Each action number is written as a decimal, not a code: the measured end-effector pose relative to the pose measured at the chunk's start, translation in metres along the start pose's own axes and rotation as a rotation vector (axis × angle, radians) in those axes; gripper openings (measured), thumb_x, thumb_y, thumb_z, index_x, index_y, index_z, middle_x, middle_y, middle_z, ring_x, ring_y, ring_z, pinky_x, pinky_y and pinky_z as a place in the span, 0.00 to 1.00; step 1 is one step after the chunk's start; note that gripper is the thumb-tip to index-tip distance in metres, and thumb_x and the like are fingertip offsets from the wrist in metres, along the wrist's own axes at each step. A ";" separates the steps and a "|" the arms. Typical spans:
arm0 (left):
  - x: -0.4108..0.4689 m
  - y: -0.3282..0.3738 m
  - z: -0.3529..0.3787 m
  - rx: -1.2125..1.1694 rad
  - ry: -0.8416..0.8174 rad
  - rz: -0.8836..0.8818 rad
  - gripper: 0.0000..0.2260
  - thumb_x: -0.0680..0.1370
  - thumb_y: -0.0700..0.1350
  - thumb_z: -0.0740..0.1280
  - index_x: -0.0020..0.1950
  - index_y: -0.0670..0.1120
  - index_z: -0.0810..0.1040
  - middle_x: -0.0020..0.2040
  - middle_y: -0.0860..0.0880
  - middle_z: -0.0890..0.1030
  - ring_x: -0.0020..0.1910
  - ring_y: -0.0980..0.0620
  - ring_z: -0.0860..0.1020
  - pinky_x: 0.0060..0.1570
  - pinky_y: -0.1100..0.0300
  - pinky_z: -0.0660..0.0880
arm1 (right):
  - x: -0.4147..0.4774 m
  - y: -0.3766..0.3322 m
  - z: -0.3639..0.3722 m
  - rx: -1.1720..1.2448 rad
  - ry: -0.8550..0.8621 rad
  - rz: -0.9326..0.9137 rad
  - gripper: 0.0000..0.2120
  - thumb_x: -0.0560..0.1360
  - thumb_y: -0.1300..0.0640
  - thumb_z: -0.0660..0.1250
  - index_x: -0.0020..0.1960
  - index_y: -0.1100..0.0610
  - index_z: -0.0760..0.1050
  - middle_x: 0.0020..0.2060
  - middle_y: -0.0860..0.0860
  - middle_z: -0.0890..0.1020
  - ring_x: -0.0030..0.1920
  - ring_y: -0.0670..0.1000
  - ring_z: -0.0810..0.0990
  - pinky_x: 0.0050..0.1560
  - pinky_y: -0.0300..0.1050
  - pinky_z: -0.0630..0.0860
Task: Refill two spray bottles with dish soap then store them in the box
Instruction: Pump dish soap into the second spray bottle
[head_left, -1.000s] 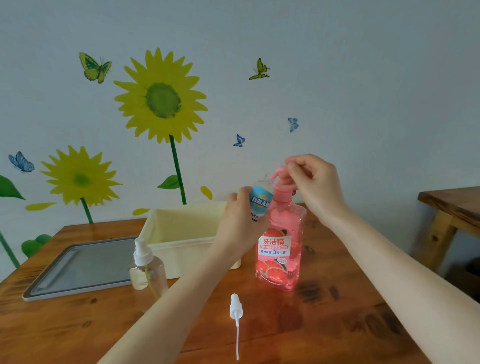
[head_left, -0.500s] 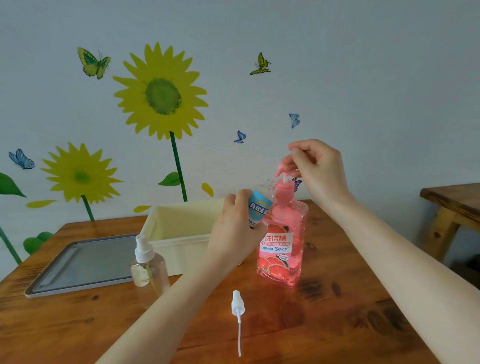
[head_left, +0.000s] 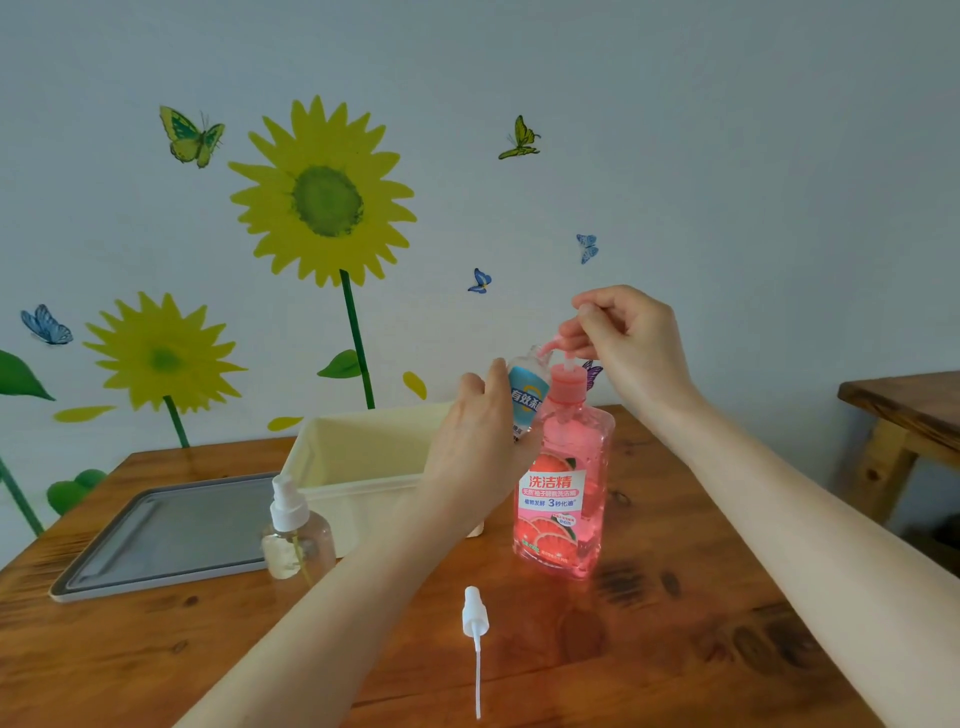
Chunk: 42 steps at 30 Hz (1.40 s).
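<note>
A pink dish soap bottle (head_left: 563, 499) stands upright on the wooden table. My right hand (head_left: 628, 343) rests on its pump head, which stands raised on its stem. My left hand (head_left: 478, 447) holds a small clear spray bottle with a blue label (head_left: 527, 397), uncapped and tilted, its open neck right under the pump's spout. That bottle's white spray head with its tube (head_left: 475, 639) lies on the table in front. A second clear spray bottle (head_left: 293, 535), capped, stands to the left. The cream box (head_left: 358, 467) sits behind it, open.
A grey tray (head_left: 161, 540) lies at the left of the table, touching the box. The wall with sunflower stickers is close behind. Another wooden table (head_left: 904, 410) stands apart at the right.
The pump head has risen from pressed down to raised, with my right hand riding up on it. My left hand keeps the small bottle at the spout.
</note>
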<state>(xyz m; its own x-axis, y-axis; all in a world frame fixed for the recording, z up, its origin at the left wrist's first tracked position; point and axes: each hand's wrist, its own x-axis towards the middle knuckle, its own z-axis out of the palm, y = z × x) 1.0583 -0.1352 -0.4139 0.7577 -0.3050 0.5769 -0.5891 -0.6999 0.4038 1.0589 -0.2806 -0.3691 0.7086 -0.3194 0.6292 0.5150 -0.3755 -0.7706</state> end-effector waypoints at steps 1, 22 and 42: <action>0.002 0.000 0.000 0.010 -0.004 -0.003 0.26 0.77 0.53 0.63 0.71 0.45 0.58 0.56 0.44 0.69 0.52 0.45 0.75 0.46 0.58 0.73 | 0.002 0.000 0.000 -0.004 0.001 -0.008 0.08 0.78 0.67 0.58 0.48 0.60 0.75 0.33 0.51 0.80 0.29 0.41 0.80 0.36 0.35 0.79; 0.026 -0.003 0.008 0.161 -0.068 -0.006 0.27 0.76 0.56 0.61 0.71 0.49 0.55 0.51 0.46 0.79 0.50 0.45 0.79 0.44 0.53 0.75 | 0.055 -0.008 0.044 -0.428 -0.636 0.238 0.25 0.80 0.42 0.50 0.60 0.61 0.71 0.44 0.54 0.82 0.49 0.55 0.81 0.39 0.42 0.72; 0.027 -0.011 0.010 0.114 -0.093 -0.006 0.25 0.76 0.54 0.62 0.69 0.52 0.58 0.51 0.49 0.80 0.49 0.48 0.80 0.48 0.52 0.77 | 0.051 0.005 0.052 -0.628 -0.605 0.136 0.10 0.72 0.43 0.63 0.44 0.47 0.76 0.45 0.47 0.84 0.45 0.49 0.81 0.54 0.49 0.77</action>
<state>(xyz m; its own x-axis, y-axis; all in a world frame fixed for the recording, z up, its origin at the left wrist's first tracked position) 1.0876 -0.1423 -0.4099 0.7869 -0.3551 0.5046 -0.5527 -0.7692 0.3206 1.1228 -0.2536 -0.3464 0.9699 0.0526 0.2376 0.1737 -0.8335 -0.5245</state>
